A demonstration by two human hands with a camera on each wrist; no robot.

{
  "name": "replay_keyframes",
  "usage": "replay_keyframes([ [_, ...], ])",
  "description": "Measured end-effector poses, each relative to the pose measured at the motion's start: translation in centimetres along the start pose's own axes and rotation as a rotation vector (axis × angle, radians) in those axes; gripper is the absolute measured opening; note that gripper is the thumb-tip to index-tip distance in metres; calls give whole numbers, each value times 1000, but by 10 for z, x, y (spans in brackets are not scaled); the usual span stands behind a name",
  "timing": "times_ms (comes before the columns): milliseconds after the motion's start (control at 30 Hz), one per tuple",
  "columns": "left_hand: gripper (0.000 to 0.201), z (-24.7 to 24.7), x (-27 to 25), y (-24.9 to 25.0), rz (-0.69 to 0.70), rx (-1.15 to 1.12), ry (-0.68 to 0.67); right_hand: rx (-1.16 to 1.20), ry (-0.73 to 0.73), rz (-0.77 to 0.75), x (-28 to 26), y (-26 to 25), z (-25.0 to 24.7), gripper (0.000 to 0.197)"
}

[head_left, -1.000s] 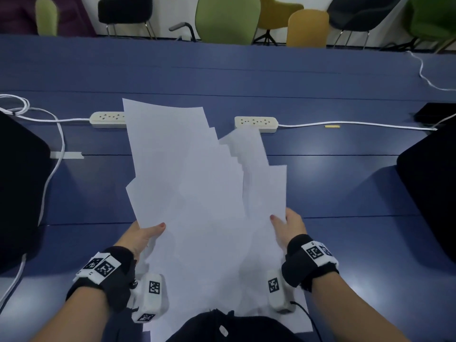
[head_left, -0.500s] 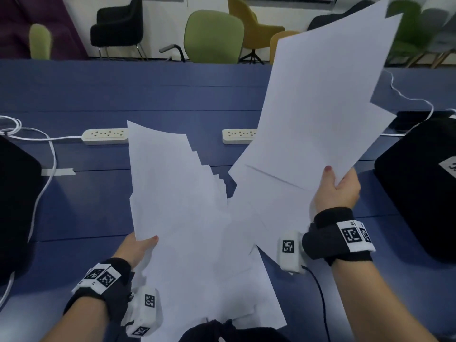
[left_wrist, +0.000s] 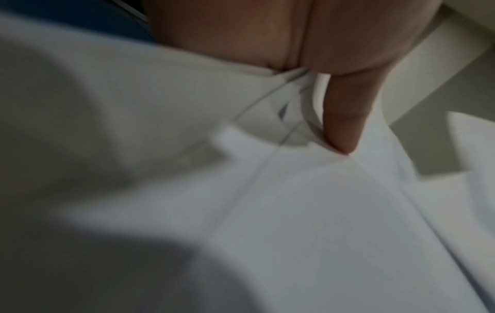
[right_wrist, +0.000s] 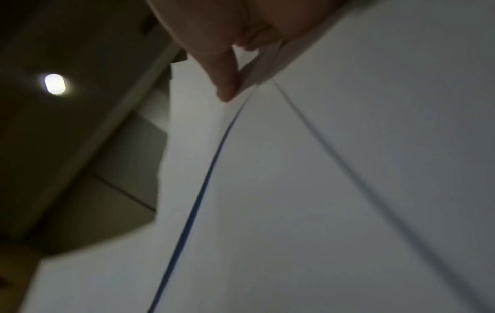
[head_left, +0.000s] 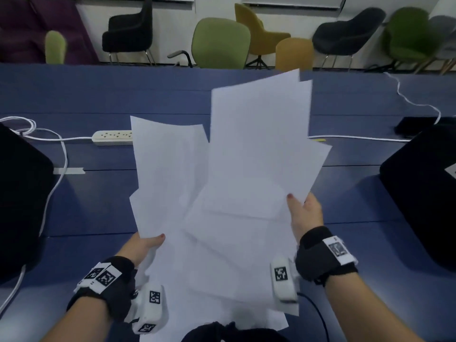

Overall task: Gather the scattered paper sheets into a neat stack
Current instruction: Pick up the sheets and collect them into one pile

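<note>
I hold all the white paper sheets (head_left: pixel 217 218) off the blue table (head_left: pixel 98 206) between my hands: my left hand (head_left: pixel 144 245) pinches one fanned bundle, my right hand (head_left: pixel 304 213) pinches another overlapping it. Gathering looks done; squaring the skewed edges remains.

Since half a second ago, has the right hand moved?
Yes. The right hand, gripping its sheets, has swung left and down toward the left-hand sheets, away from the black case.
</note>
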State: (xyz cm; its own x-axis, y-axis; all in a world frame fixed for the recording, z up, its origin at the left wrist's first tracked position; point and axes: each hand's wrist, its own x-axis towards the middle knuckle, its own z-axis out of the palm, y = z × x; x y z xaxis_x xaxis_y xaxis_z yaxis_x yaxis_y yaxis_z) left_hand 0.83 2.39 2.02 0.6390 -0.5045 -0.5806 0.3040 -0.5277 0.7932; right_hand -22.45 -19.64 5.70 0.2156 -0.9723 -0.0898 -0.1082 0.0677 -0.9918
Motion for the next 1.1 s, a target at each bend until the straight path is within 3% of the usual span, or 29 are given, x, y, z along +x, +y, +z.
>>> replay_keyframes([
  [200, 39, 5, -13, 1, -44, -122, -89, -38, -275, 157, -15, 42, -1, 23],
  [300, 60, 9, -17, 4, -50, -102, -135, 23, -399, 247, -16, 44, 1, 26],
  [367, 68, 11, -18, 6, -50, -72, -154, 51, -453, 331, -16, 48, 2, 37],
  [433, 63, 13, -19, 9, -50, -81, -150, 56, -467, 377, -15, 52, 1, 53],
  [533, 53, 14, -20, 13, -25, -104, -131, 71, -472, 443, -13, 56, -2, 58],
  [633, 61, 16, -26, 18, 22, -127, -164, 97, -588, 549, -15, 57, -1, 78],
  [700, 74, 16, -31, 20, 29, -103, -193, 51, -609, 520, -17, 57, 2, 86],
  [767, 89, 14, -31, 18, 35, -97, -233, 49, -576, 474, -17, 56, 3, 76],
  [900, 49, 19, -38, 30, -2, -217, -273, 128, -627, 452, -19, 50, 4, 61],
  [1033, 97, 28, -41, 29, 111, -30, -260, -72, -592, 267, -25, 43, 20, 54],
  [1100, 84, 28, -37, 27, 62, -80, -178, -122, -552, 210, -29, 41, 27, 52],
])
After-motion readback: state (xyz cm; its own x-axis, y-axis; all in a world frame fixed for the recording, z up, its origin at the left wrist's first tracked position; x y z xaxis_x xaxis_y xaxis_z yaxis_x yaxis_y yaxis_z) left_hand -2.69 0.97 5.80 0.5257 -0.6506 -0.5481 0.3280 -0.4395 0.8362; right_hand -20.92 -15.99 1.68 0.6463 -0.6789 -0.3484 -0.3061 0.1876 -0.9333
